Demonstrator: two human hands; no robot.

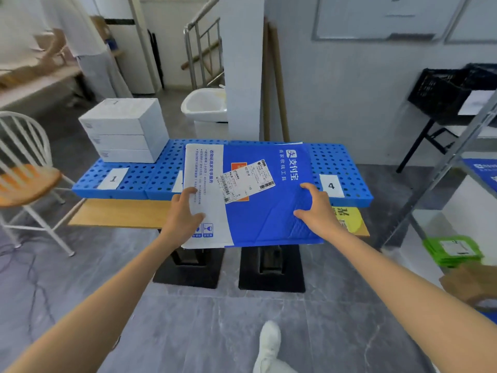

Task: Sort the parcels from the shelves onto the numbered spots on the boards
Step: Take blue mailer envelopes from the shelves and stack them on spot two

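A large flat blue-and-white padded parcel (258, 195) with a shipping label lies over the middle of the blue perforated boards (338, 162), its near end overhanging the board's front edge. My left hand (185, 211) grips its white left part, thumb on top. My right hand (314, 208) grips its blue right side. White cards marked 1 (113, 179) and 4 (331, 186) show on the boards; the parcel hides the spots between them. A stack of white boxes (126, 130) sits behind spot 1.
The boards rest on a wooden table (121, 212) with black bases. A white-and-wood chair (24, 179) stands left. A metal shelf (457, 168) with a green parcel (453, 250) is at right, a black crate (441, 92) behind. A person (88, 49) stands far left.
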